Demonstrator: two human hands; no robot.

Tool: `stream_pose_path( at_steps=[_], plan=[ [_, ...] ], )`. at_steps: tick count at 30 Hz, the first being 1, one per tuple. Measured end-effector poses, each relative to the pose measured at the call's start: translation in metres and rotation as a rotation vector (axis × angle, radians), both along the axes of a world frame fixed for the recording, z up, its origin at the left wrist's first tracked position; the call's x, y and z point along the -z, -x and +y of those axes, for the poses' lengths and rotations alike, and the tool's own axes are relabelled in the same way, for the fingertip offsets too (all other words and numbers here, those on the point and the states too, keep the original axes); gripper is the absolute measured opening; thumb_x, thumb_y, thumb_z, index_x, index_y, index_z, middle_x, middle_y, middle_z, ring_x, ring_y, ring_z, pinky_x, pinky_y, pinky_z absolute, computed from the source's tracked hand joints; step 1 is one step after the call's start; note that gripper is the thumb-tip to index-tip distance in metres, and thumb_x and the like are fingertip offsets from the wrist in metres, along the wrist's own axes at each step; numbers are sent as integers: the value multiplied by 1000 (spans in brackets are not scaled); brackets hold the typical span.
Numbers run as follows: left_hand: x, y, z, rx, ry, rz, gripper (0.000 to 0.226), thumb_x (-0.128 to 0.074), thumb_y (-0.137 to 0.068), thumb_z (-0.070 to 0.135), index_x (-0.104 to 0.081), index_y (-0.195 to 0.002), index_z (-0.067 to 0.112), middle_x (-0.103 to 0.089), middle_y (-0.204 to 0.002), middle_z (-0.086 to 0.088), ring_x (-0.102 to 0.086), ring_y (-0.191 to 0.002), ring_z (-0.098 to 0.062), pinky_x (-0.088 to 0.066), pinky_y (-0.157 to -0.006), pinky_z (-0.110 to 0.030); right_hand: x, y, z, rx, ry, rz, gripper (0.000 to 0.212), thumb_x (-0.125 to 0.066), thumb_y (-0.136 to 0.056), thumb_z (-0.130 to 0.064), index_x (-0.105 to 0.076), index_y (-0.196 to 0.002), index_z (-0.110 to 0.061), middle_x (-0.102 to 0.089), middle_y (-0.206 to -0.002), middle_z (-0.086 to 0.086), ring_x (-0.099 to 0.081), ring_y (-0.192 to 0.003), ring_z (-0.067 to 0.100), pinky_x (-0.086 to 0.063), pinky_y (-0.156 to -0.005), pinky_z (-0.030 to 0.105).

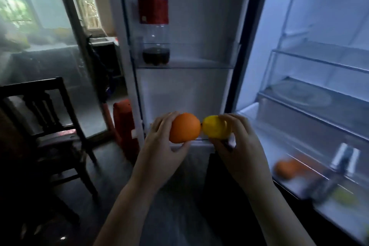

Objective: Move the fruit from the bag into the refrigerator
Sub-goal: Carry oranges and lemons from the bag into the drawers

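My left hand (161,146) grips an orange (184,128) and my right hand (239,146) grips a yellow lemon (214,129). The two fruits touch each other in front of the lower part of the open refrigerator door (185,90). The lit refrigerator interior (319,62) lies to the right, with glass shelves. In its bottom drawer (299,187) rests another orange fruit (287,168), and something greenish (345,196) shows blurred further right. No bag is in view.
A nearly empty cola bottle (154,30) with a red label stands on a door shelf. A dark wooden chair (50,126) stands at the left. A red object (124,126) leans beside the door. A window (30,6) is at the far left.
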State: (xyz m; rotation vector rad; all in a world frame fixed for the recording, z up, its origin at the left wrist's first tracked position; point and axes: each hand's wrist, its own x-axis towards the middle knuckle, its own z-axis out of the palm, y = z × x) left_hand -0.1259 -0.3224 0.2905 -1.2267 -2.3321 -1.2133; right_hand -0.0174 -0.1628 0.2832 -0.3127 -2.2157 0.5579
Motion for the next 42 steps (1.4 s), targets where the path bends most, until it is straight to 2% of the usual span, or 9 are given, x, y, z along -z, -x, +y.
stream_pose_path(
  at_steps=[2,4,9,14,19,29,36,39,42],
  plan=[
    [1,-22,41,80,-3,-28,71,-75,-77,28,-38,-138,25,-35,-130,13,-32,-110,8,-30,-79,4,0,-33,33,57,6,17,51,-79,-74,-15,-56,-119,-15,-55,-122,0,-55,-106,15,-38,-87,13],
    [3,-43,79,154,-20,-67,70,-75,-78,25,-39,-137,28,-37,-130,13,-36,-110,5,-31,-80,3,1,-64,63,102,2,20,49,-78,-74,-17,-56,-118,-14,-55,-119,-2,-53,-103,11,-37,-86,10],
    [11,-93,164,268,-34,-128,65,-74,-77,21,-43,-133,30,-39,-133,15,-43,-117,-4,-41,-91,-19,7,-133,128,219,5,-5,47,-76,-76,-13,-55,-118,-14,-55,-119,-1,-54,-106,15,-43,-87,24],
    [21,-132,230,410,8,-135,64,-73,-77,19,-42,-132,32,-39,-129,17,-42,-112,2,-30,-85,0,18,-187,175,289,17,4,45,-74,-77,-7,-55,-118,-11,-55,-118,0,-52,-109,16,-43,-91,31],
    [29,-150,282,557,31,-136,63,-74,-75,13,-46,-129,26,-44,-125,12,-44,-110,1,-30,-89,-2,32,-218,207,396,42,-17,43,-73,-79,-11,-54,-118,-11,-56,-118,1,-51,-114,17,-41,-95,29],
    [56,-124,394,863,100,-189,63,-69,-70,10,-47,-127,26,-44,-127,11,-46,-115,-2,-39,-90,-12,54,-220,271,602,94,-141,44,-71,-81,-13,-51,-120,-18,-52,-122,-5,-48,-114,11,-36,-95,19],
    [70,-92,451,1069,274,-185,63,-76,-73,15,-44,-123,36,-35,-124,32,-39,-112,14,-38,-88,-8,66,-222,299,677,182,-224,46,-73,-81,-19,-51,-121,-21,-51,-122,-9,-45,-114,3,-34,-95,14],
    [79,-81,461,1103,344,-159,64,-76,-73,17,-41,-122,40,-31,-120,41,-35,-107,23,-35,-81,-1,69,-234,306,686,227,-289,47,-73,-81,-22,-50,-121,-25,-51,-122,-12,-46,-114,3,-39,-93,20],
    [86,-74,470,1133,402,-98,66,-78,-72,18,-38,-121,41,-30,-121,39,-37,-104,16,-33,-82,0,73,-250,312,643,232,-424,48,-71,-82,-28,-47,-123,-30,-50,-122,-16,-47,-111,2,-41,-89,21]
  ],
)
